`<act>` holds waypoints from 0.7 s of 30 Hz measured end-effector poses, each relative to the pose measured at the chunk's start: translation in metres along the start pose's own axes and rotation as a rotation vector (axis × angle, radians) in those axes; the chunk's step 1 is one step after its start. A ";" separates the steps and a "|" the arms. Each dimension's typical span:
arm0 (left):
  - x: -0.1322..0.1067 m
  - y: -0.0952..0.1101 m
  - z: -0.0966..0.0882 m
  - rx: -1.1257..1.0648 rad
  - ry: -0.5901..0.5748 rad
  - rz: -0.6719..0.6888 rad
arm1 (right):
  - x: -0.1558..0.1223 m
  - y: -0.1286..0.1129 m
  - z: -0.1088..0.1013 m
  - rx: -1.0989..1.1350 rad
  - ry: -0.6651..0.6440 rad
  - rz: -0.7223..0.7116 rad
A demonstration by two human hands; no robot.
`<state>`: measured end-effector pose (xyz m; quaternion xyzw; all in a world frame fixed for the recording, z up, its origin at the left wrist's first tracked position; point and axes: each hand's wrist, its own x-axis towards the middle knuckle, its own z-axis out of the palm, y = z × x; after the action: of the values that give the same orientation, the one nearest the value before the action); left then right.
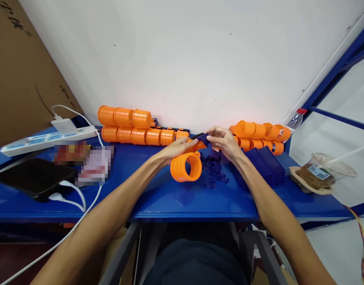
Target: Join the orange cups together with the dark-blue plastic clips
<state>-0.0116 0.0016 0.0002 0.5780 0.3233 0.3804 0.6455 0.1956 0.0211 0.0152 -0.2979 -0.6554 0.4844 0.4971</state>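
My left hand (176,149) is closed around an orange plastic cylinder (186,166), held just above the blue shelf (170,198) with its open end toward me. My right hand (223,142) pinches a small dark blue plastic piece (203,138) against the top of that cylinder. Both hands meet over the middle of the shelf. Right below them lies a heap of several small dark blue clips (214,169).
Two rows of joined orange cylinders (134,126) lie by the wall at left, and loose orange cylinders (260,134) at right. Stacked dark blue plates (268,164), a lidded drink cup (321,174), a bottle (295,118), a power strip (45,138) and a phone (33,176) also sit on the shelf.
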 end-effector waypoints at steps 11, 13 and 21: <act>-0.009 0.003 0.014 0.040 -0.027 0.150 | -0.002 0.009 0.009 0.181 -0.221 0.131; -0.011 0.004 0.016 0.043 -0.012 0.144 | -0.004 0.009 0.013 0.194 -0.213 0.115; -0.013 0.008 0.021 0.025 0.082 0.152 | -0.005 0.003 0.021 0.174 -0.143 0.064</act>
<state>-0.0010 -0.0194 0.0099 0.5926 0.3094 0.4477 0.5939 0.1769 0.0104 0.0102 -0.2392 -0.6349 0.5750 0.4573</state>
